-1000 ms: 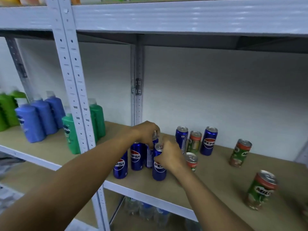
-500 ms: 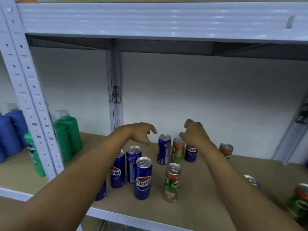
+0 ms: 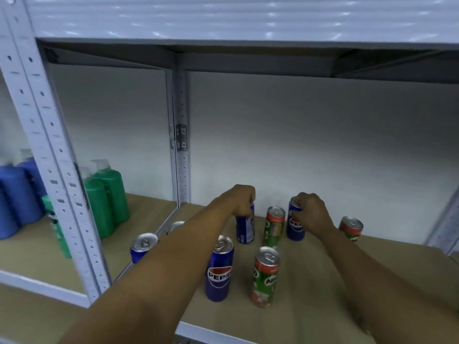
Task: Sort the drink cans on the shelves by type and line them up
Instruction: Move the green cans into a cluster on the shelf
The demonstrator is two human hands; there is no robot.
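Blue Pepsi cans and green-and-red Milo cans stand on a wooden shelf (image 3: 323,281). My left hand (image 3: 242,201) grips the top of a blue Pepsi can (image 3: 245,230) near the back. My right hand (image 3: 309,212) grips the top of another blue Pepsi can (image 3: 295,228) to its right. A Milo can (image 3: 274,227) stands between those two. In front stand a Pepsi can (image 3: 219,268) and a Milo can (image 3: 265,276). Further Pepsi cans (image 3: 143,247) are partly hidden behind my left forearm. Another Milo can (image 3: 350,228) stands behind my right wrist.
A white metal upright (image 3: 53,170) divides the shelving at the left, and another post (image 3: 181,135) stands at the back. Green bottles (image 3: 106,197) and blue bottles (image 3: 19,194) fill the left bay. The upper shelf (image 3: 248,18) hangs low overhead.
Both hands reached further back and closed on the tops of two Pepsi cans. The camera came nearer the shelf.
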